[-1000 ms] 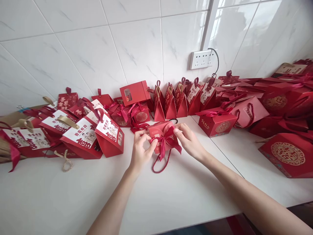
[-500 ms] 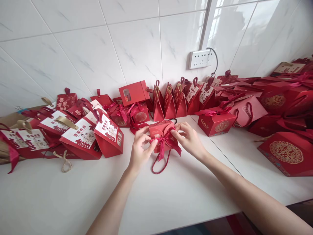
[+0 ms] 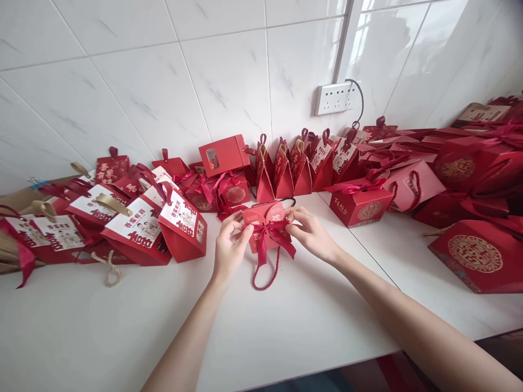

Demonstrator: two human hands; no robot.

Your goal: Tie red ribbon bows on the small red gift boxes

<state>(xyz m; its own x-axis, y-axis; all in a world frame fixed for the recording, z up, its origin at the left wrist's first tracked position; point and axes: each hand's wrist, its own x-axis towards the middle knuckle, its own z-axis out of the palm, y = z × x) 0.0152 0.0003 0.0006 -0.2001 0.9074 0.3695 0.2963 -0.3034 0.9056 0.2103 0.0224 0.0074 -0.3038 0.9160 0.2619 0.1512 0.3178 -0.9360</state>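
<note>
A small red gift box (image 3: 265,215) sits on the white counter (image 3: 122,321) in front of me. A dark red ribbon bow (image 3: 270,235) is tied across its front, and a red cord handle (image 3: 267,273) trails toward me. My left hand (image 3: 229,247) pinches the bow's left loop. On the other side, my right hand (image 3: 311,234) pinches the right loop with thumb and forefinger. Both hands are closed on the ribbon.
Red and white gift bags (image 3: 139,226) lie tipped over at the left. Folded red bags (image 3: 294,166) stand along the tiled wall. More red boxes (image 3: 362,204) crowd the right, with a large one (image 3: 476,258) near the edge. A wall socket (image 3: 334,98) is above.
The box has slid slightly left and toward the wall. Both hands have closed in on the bow and pulled its loops outward.
</note>
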